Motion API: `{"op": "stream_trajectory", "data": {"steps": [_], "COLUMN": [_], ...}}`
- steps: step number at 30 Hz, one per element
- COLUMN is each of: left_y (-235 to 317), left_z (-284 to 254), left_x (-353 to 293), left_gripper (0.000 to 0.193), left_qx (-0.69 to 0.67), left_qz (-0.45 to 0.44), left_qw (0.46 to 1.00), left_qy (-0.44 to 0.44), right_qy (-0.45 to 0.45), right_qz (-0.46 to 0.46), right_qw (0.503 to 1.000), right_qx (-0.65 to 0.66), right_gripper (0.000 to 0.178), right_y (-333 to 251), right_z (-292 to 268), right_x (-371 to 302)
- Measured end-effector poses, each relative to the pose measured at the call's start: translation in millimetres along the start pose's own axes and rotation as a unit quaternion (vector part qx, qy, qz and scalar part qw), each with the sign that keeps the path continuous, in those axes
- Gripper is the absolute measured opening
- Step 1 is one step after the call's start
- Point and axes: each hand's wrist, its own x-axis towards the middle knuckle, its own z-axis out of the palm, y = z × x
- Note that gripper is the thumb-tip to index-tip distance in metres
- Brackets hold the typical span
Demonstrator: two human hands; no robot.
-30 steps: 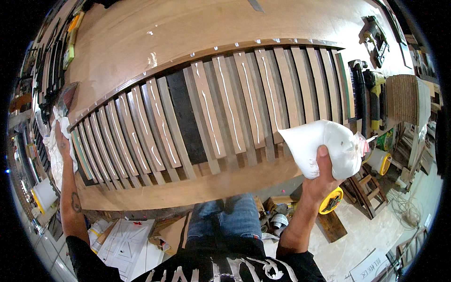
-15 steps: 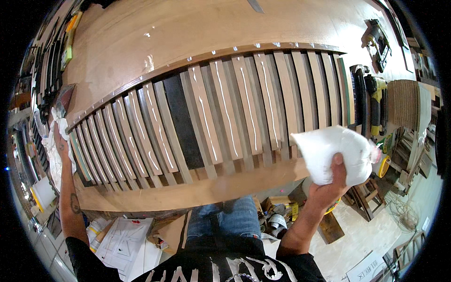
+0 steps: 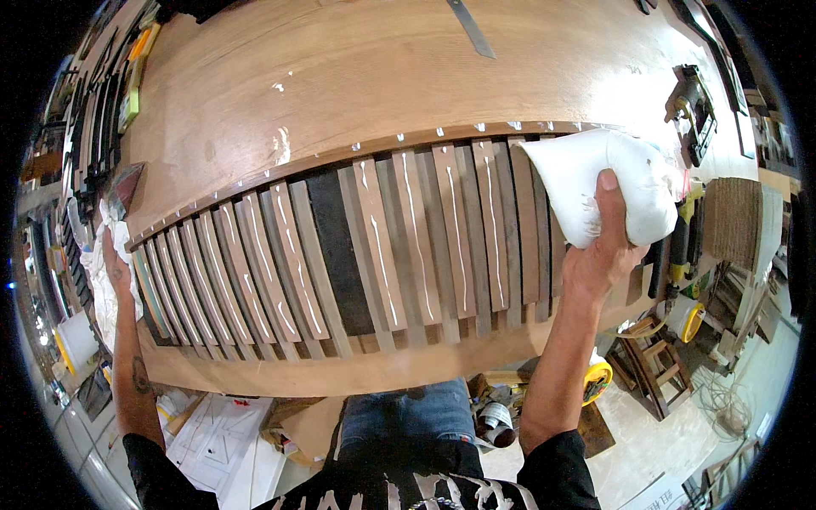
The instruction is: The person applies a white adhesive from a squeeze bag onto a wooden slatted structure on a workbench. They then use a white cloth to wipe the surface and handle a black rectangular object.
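My right hand (image 3: 602, 246) is wrapped round a plump white squeeze bag (image 3: 574, 183), thumb on top, its pointed corner toward the left. The bag is held over the right-hand part of a row of wooden slats (image 3: 419, 255) and hides several of them. Many slats carry a thin line of white glue (image 3: 376, 255). Out at the far left, my left hand (image 3: 116, 262) is on a crumpled white cloth (image 3: 106, 302); its fingers are too small and covered to read.
A thin wooden strip (image 3: 340, 160) with white dabs runs along the slats' far edge. On the wooden worktop (image 3: 365, 59) lie a metal ruler (image 3: 473, 30) and a nail gun (image 3: 695, 115). Stacked brown boards (image 3: 733, 221) stand at the right. A small wooden stool (image 3: 650, 374) is below.
My right hand has carried the white bag away from me, from the slats' near ends to their far part. The whole view has shifted slightly; my left hand stays by the cloth.
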Motion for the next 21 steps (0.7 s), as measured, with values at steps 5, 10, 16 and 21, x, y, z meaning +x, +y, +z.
{"op": "stream_trajectory", "data": {"steps": [5,10,16,21], "left_y": [10,5,9,-3], "left_z": [7,1,-1,-1], "left_x": [0,-1,-1,1], "left_gripper": [0.065,0.067,0.065,0.062], "left_qx": [-0.015,-0.008,0.021,0.012], "left_qz": [-0.021,-0.032,0.002,0.019], "left_qw": [1.000,0.999,1.000,1.000], "left_qy": [-0.009,0.000,-0.002,-0.004], "right_qy": [0.001,-0.005,-0.006,-0.021], "right_qz": [-0.020,-0.010,-0.001,-0.024], "right_qw": [0.999,0.999,0.999,0.999], "right_qx": [-0.030,-0.052,-0.043,-0.041], "right_gripper": [0.050,0.053,0.056,0.056], "right_y": [-1,5,1,4], "right_z": [4,-7,-15,-30], "right_x": [2,4,-4,-6]}}
